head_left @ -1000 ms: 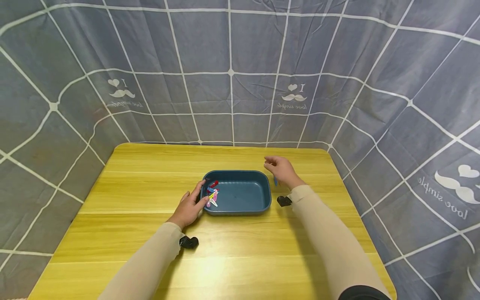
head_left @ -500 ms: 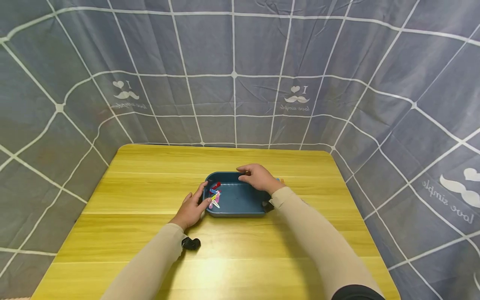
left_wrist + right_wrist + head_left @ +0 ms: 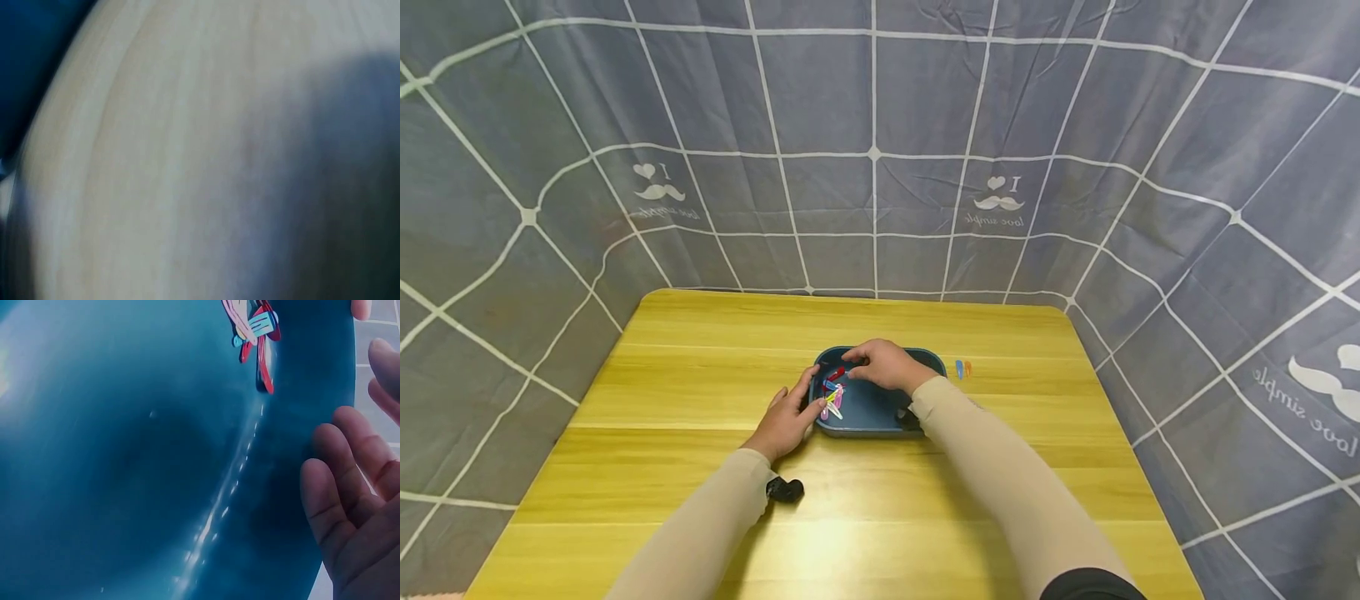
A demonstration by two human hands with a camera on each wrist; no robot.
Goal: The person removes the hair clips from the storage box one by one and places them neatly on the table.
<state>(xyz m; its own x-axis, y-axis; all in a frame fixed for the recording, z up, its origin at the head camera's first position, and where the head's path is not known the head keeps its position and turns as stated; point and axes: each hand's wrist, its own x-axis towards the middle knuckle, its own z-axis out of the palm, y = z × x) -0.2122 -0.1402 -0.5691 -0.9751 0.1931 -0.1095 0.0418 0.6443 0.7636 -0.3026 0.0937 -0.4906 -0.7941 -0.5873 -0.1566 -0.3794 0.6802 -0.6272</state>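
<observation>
A dark blue rectangular tray (image 3: 880,432) sits on the wooden table. Several snap hair clips (image 3: 832,402), in red, blue, yellow, pink and white, lie in a loose pile at its left end; part of the pile shows in the right wrist view as clips (image 3: 255,339). My left hand (image 3: 782,423) rests at the left end of the tray, fingers and thumb extended at the rim. My right hand (image 3: 883,367) is over the tray, fingers loosely bent and apart, with nothing visible between them. The left wrist view is blurred and shows mostly tabletop.
A blue hair clip (image 3: 959,368) and an orange hair clip (image 3: 967,368) lie on the table (image 3: 1022,400) to the right of the tray. Behind the table hangs a grey curtain (image 3: 835,200) with white lines.
My right hand has moved left, from beside the tray to above it and closer to the pile. The blue and orange clips have come into sight. My left hand stays at the rim.
</observation>
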